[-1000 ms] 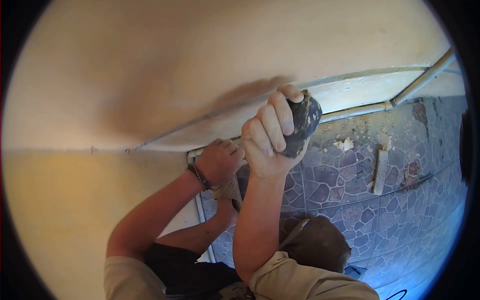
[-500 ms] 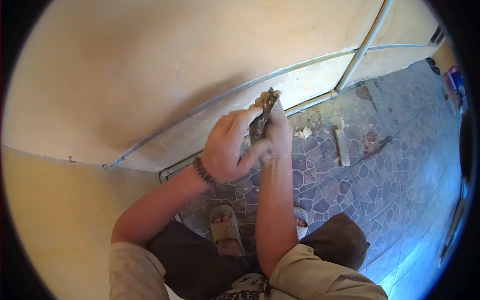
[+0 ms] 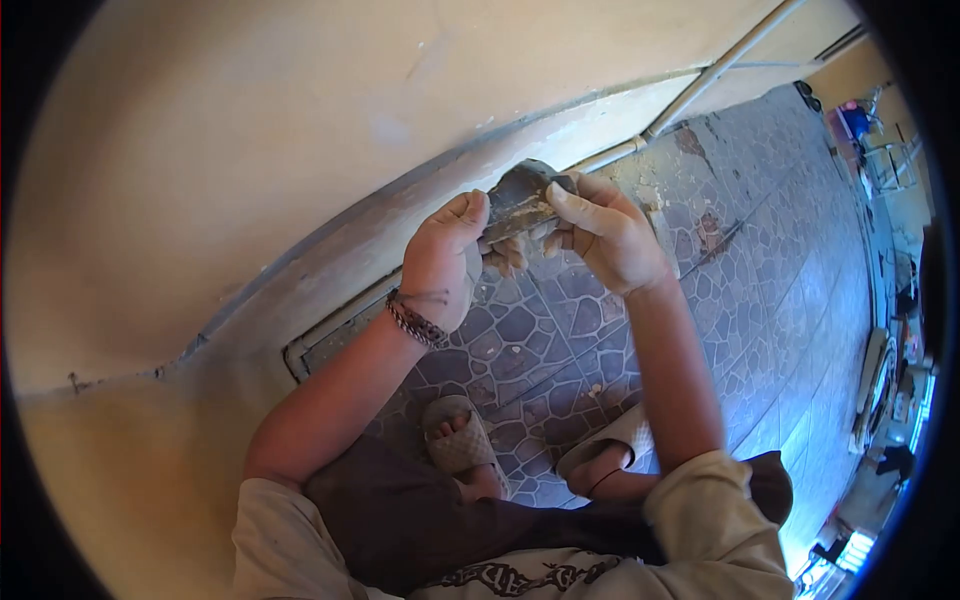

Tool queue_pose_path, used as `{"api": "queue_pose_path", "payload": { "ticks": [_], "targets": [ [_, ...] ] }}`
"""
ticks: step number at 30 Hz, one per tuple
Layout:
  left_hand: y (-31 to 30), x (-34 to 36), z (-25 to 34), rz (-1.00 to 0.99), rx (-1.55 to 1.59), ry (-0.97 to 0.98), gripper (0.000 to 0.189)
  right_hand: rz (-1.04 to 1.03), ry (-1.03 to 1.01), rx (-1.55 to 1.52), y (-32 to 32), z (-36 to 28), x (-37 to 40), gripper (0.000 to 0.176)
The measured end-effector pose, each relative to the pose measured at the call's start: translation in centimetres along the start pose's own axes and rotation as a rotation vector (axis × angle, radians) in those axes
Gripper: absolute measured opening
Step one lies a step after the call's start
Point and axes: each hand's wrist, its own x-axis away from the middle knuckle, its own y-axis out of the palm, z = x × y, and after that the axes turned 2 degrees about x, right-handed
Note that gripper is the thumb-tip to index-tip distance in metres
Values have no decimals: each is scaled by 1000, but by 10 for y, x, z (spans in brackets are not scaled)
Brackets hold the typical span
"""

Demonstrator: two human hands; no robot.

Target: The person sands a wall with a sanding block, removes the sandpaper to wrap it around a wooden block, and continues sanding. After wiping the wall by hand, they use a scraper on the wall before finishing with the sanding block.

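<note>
Between my two hands is a dark, flat, bent piece [image 3: 524, 190] that looks like worn sandpaper, smeared with pale dust along its lower edge. My left hand [image 3: 450, 245] grips its left end, thumb on top and fingers curled beneath. On the other end, my right hand [image 3: 612, 232] pinches it between thumb and fingers. Pale dust coats the fingers of both hands. The piece is held up in front of the lower wall, apart from it, and its underside is hidden.
A cream wall [image 3: 300, 130] with a ledge runs along the left, and a pipe [image 3: 715, 70] comes down it. The floor [image 3: 590, 340] is stone-patterned tile. A pale block [image 3: 662, 240] lies partly behind my right hand. Assorted items stand at the far right.
My hands have moved apart, the right one shifting rightward. The dark piece has turned from edge-on to show its broad face, now held at both ends. The view has tilted slightly.
</note>
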Motion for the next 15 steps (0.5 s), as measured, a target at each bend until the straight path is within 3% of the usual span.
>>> {"api": "queue_pose_path", "payload": {
  "ticks": [3, 6, 8, 9, 12, 15],
  "targets": [
    [-8, -15, -11, 45, 31, -129, 33, -51, 159, 300, -14, -22, 0, 33],
    [4, -27, -28, 36, -31, -182, 38, -64, 244, 605, -44, -41, 4, 25],
    [13, -35, -39, -11, -62, -206, 40, -38, 297, 581, -53, -51, 13, 24],
    [19, -37, -42, 54, -102, -186, 32, -24, 316, 560, -57, -53, 18, 23],
    [27, -41, -67, 313, -620, 291, 25, 33, 331, 353, -64, -45, 32, 24],
    [36, -30, -63, 160, -880, 505, 34, 55, 263, 98, -69, -32, 40, 26]
  ]
}}
